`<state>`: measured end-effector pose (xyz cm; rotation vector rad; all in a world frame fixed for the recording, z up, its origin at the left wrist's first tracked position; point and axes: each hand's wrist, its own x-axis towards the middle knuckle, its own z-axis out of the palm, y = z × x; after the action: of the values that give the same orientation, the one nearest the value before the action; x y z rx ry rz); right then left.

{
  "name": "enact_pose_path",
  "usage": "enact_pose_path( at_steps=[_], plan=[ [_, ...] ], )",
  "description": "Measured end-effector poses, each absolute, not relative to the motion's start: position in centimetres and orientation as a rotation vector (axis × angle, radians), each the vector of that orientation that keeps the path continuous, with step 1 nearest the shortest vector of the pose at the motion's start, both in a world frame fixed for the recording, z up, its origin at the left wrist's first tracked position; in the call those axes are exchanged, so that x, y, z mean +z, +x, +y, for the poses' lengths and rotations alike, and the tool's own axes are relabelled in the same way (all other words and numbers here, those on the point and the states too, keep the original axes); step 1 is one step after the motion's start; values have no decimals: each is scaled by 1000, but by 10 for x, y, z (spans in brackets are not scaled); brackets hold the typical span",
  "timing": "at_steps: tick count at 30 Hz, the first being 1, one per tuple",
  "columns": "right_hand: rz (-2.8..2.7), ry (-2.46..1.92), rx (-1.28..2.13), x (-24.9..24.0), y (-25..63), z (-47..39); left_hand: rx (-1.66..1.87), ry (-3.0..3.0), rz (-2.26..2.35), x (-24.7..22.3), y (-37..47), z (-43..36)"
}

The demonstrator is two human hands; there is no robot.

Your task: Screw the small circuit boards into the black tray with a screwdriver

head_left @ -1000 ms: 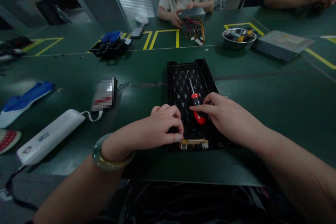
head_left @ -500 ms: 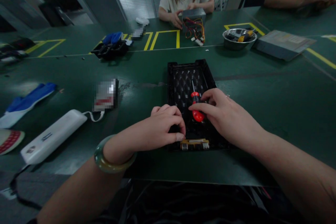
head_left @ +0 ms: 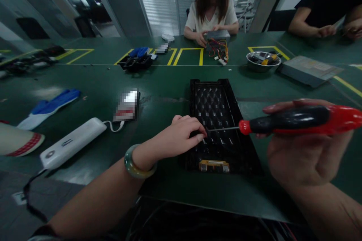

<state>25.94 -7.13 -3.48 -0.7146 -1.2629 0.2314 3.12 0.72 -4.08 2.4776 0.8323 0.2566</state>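
Glossy plastic screwdriver handle [head_left: 299, 119], smooth metal shaft [head_left: 224, 129], bumpy glossy plastic tray [head_left: 243, 131], shiny metal bowl [head_left: 261, 68], cloth glove [head_left: 52, 107]

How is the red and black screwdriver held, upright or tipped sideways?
Tipped sideways: the right hand holds the screwdriver with its handle to the right and its thin shaft pointing left, toward the left hand.

Left forearm slants in from near left of black tray [head_left: 216, 111], wrist roughly straight. Left hand [head_left: 185, 135] over tray's left wall, back of hand up, fingers curled, thumb close to index; can't tell if pinching. Right forearm off tray's near right. Right hand [head_left: 302, 158] raised right of tray, palm turned up, fingers curled in grip.
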Motion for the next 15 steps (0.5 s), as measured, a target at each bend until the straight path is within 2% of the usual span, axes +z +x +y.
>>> enact_pose_path(
  at_steps=[4,15],
  plan=[
    [-1134,-697,302,-27,249,-79,252,2458,691,-33,31,5],
    [-1202,-759,646,-35,248,-86,283,2199,335,-16,31,-2]
  ],
)
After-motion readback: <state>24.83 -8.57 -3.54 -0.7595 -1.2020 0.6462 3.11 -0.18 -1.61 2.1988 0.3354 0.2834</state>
